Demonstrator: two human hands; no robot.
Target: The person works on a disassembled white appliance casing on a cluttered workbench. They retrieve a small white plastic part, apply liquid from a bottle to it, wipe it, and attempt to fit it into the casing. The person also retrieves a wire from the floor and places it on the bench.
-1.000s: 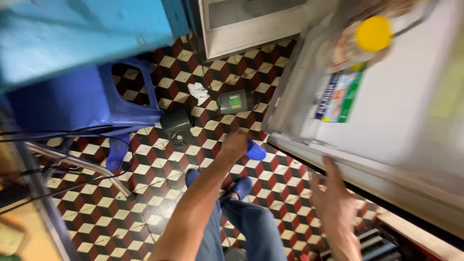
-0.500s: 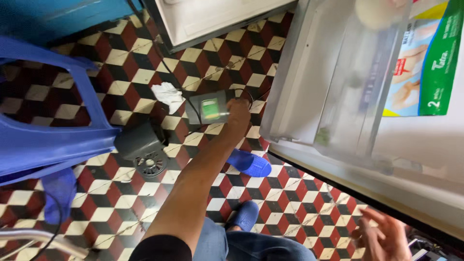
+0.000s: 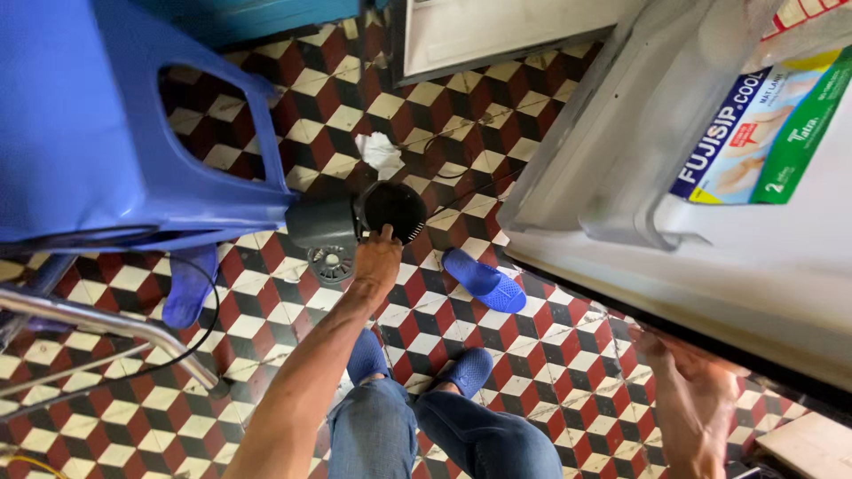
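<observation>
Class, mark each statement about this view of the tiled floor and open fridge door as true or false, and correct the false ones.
1. The left hand touches a round black device on the floor. True.
2. The loose slipper on the tiles is red. False: it is blue.
3. A blue plastic chair stands to the left of the device. True.
4. The right hand holds the crumpled white paper. False: the paper lies on the floor beyond the device, and the right hand is by the lower edge of the fridge door.
5. The floor is plain grey. False: it is patterned in red, black and white.
</observation>
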